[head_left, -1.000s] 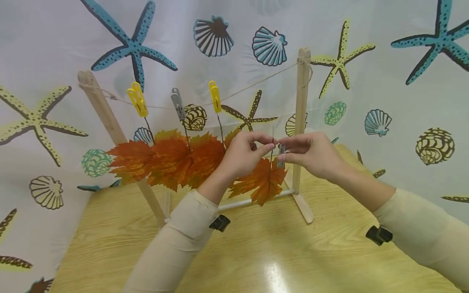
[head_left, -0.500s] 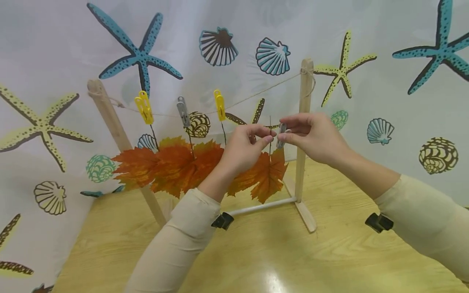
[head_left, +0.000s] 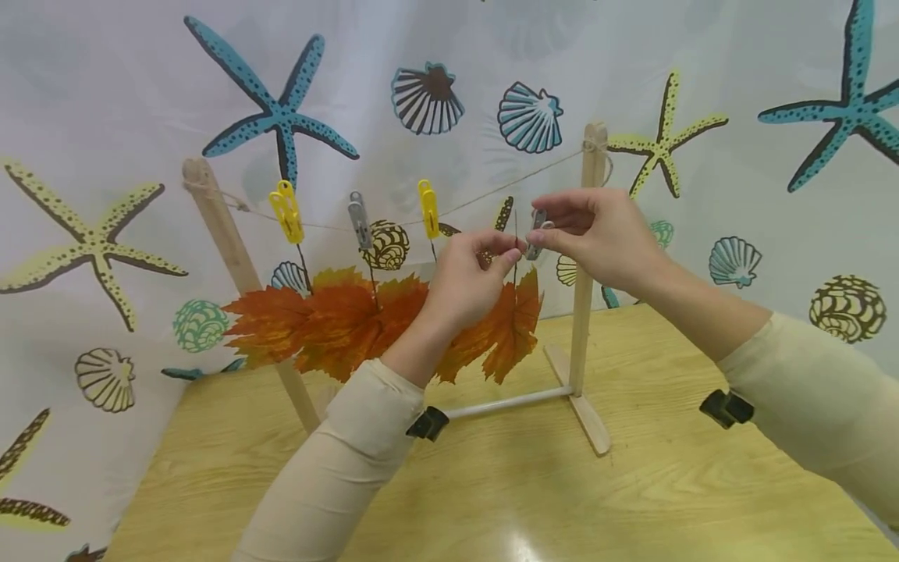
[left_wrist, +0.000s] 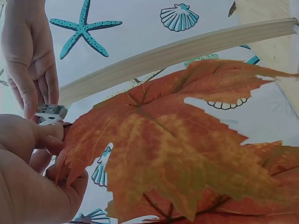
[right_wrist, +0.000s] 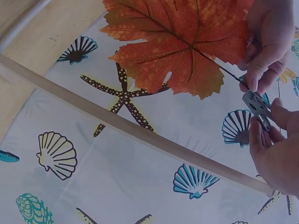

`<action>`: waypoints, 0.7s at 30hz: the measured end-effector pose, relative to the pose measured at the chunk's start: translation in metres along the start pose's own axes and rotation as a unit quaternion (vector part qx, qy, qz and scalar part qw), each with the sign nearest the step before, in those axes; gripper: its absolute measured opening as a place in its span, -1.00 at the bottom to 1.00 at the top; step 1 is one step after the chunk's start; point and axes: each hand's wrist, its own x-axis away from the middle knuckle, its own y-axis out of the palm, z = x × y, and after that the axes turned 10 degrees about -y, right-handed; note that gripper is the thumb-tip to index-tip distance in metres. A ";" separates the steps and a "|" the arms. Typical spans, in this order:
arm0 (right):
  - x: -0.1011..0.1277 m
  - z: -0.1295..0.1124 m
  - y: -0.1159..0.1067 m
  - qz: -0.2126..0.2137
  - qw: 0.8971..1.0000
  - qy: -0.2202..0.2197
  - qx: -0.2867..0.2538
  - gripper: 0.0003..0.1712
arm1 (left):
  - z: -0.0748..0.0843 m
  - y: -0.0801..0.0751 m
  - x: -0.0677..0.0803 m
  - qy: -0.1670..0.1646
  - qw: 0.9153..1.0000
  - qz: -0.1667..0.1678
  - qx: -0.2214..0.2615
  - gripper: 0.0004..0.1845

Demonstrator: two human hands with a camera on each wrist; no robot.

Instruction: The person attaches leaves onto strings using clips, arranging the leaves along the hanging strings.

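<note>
My left hand (head_left: 472, 275) pinches the thin stem of an orange maple leaf (head_left: 507, 328), which hangs below my fingers just under the string (head_left: 492, 187). My right hand (head_left: 597, 238) pinches a small grey clothespin (head_left: 537, 232) right beside that stem. The left wrist view shows the leaf (left_wrist: 187, 144) large, with the grey clothespin (left_wrist: 51, 113) at its stem end. In the right wrist view the leaf (right_wrist: 182, 42) hangs from my left fingers and the clothespin (right_wrist: 258, 108) sits in my right fingertips.
A wooden two-post rack (head_left: 586, 265) stands on the light wood table (head_left: 534, 484). On its string hang two yellow clothespins (head_left: 286, 212) and a grey one (head_left: 360, 221), each holding an orange leaf (head_left: 330, 316). A seashell-print curtain (head_left: 772, 156) hangs behind.
Both hands have risen together with the leaf and the grey clothespin, from beside the lower post up to the height of the string near the right post.
</note>
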 end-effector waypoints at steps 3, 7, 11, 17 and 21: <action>-0.008 -0.003 -0.004 0.002 1.000 -0.006 0.003 -0.56 | 0.005 -0.001 -0.002 -0.002 1.000 0.012 0.013 -0.81; -0.014 -0.007 -0.008 0.003 1.000 -0.009 0.011 -0.57 | 0.008 -0.002 -0.006 -0.007 1.000 0.016 0.023 -0.81; -0.016 -0.012 -0.012 0.000 1.000 -0.013 0.025 -0.57 | 0.007 -0.002 -0.007 -0.009 1.000 0.017 0.024 -0.81; -0.020 -0.022 -0.017 -0.004 0.999 -0.028 0.030 -0.56 | 0.008 -0.004 -0.008 0.004 0.999 0.029 0.034 -0.82; -0.024 -0.033 -0.021 -0.007 0.999 -0.028 0.041 -0.55 | 0.011 -0.004 -0.009 0.009 0.999 0.028 0.044 -0.82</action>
